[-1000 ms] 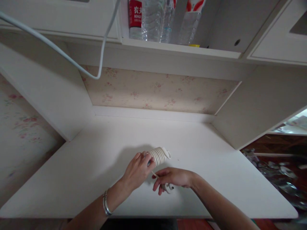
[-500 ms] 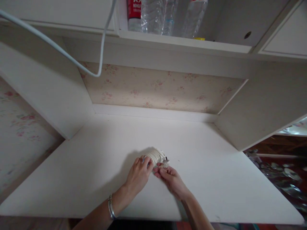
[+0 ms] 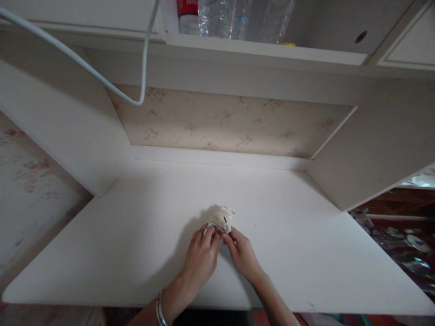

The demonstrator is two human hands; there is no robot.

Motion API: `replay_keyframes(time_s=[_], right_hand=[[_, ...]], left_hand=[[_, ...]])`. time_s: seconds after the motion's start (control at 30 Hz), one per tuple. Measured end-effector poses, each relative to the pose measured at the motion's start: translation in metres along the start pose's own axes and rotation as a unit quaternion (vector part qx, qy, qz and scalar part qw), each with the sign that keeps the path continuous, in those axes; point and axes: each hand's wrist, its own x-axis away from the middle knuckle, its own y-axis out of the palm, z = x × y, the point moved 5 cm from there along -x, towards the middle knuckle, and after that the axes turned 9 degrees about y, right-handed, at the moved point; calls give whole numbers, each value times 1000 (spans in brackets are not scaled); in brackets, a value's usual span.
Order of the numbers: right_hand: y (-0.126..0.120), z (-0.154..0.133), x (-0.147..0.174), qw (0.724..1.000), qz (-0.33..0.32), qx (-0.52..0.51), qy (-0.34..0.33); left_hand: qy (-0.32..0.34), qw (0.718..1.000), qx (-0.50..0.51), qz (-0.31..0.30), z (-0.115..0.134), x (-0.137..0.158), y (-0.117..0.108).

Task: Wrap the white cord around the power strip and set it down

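Near the front middle of the white desk, a power cord [image 3: 216,218] is wound into a tight cream-white bundle. My left hand [image 3: 201,253] is closed round the near left side of the bundle, with a silver bangle on its wrist. At the bundle's right end is the cord's plug [image 3: 227,224], with dark prongs pointing up. My right hand [image 3: 245,253] pinches at the plug from the near right, its thumb close to my left fingertips. What lies between and beneath the fingers is hidden.
A white desktop [image 3: 288,253] spreads around my hands, bounded by side panels and a floral back wall. Overhead, a shelf [image 3: 265,50] holds several clear plastic bottles [image 3: 214,20]. A pale bent tube [image 3: 84,65] hangs at the upper left.
My right hand has brought the plug left, in against the wound cord. My two hands are now closer together, fingertips nearly meeting. The camera view has shifted slightly.
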Motion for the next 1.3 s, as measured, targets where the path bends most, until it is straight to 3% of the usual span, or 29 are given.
replay_keyframes(time_s=[0.27,0.43,0.57,0.8,0.97,1.1,1.2,1.3], right_hand=[[-2,0,-11,999,31,31,-29],[-4,8,-10,997,75,-13,-6],[-2,15,-6,995,100,-26,11],[0,10,-7,996,88,-29,-2],[-1,14,-8,993,99,-55,-9],[0,18,-6,994,94,-62,2],[2,8,-3,996,89,6,-28],[5,-6,-1,991,67,79,-83]], left_hand=[[9,999,48,24,2,8,1],[2,995,78,62,2,11,0],[-16,980,172,97,-3,11,-3],[-188,909,338,157,-35,17,9],[-228,883,391,128,-41,15,26],[-266,824,492,96,-41,12,34],[-271,780,557,89,-37,8,32],[-272,763,577,108,-33,7,29]])
